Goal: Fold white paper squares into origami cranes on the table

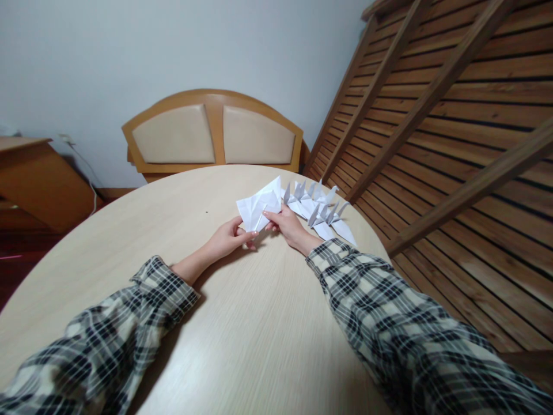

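A creased, partly folded sheet of white paper is held up just above the table, its upper right corner pointing away from me. My left hand pinches its lower left edge between thumb and fingers. On the lower right edge, my right hand grips the same paper, thumb on top; some fingers are hidden beneath it. Right beyond my right hand stand several folded white paper cranes, grouped close together with their points upward.
The round, pale wooden table carries a small dark speck left of the paper. Behind it stands a headboard with cream panels. A slatted wooden frame leans along the right side. A brown cabinet is at far left.
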`<state>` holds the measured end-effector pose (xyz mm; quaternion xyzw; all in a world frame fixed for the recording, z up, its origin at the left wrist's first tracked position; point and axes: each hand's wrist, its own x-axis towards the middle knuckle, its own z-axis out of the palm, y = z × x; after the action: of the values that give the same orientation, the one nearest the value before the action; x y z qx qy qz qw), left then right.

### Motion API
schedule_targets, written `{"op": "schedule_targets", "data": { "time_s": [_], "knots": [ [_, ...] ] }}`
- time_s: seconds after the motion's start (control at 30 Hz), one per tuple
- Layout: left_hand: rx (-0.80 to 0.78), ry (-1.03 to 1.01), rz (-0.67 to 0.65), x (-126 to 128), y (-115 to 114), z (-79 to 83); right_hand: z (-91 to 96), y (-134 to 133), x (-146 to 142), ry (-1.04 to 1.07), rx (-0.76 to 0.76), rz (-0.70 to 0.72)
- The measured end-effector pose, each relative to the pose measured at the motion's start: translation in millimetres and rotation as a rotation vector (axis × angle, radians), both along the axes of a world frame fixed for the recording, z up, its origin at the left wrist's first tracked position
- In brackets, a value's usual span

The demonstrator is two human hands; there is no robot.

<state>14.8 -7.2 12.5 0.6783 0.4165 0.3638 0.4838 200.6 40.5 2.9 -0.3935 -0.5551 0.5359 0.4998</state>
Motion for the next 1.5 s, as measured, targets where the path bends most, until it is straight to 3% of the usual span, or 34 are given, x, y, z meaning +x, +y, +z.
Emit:
{"op": "schedule_targets", "data": {
  "time_s": [0.47,0.83,1.23,1.5],
  "knots": [
    [-0.003,0.043,0.009,-2,7,-9.3,-0.1,-3,1,-0.054,0.005,0.132],
    [0.024,0.027,0.014,0,2,-4.1,-2.2,2,1,-0.006,0.051,0.089],
    [0.131,-0.004,0.243,-3,10,-12.5,-1.2,-5,-1,-0.001,0.063,0.165],
    [0.168,0.080,0.349,1,3,-6.2,-6.0,-6,-4,-0.056,0.108,0.178]
  ]
}}
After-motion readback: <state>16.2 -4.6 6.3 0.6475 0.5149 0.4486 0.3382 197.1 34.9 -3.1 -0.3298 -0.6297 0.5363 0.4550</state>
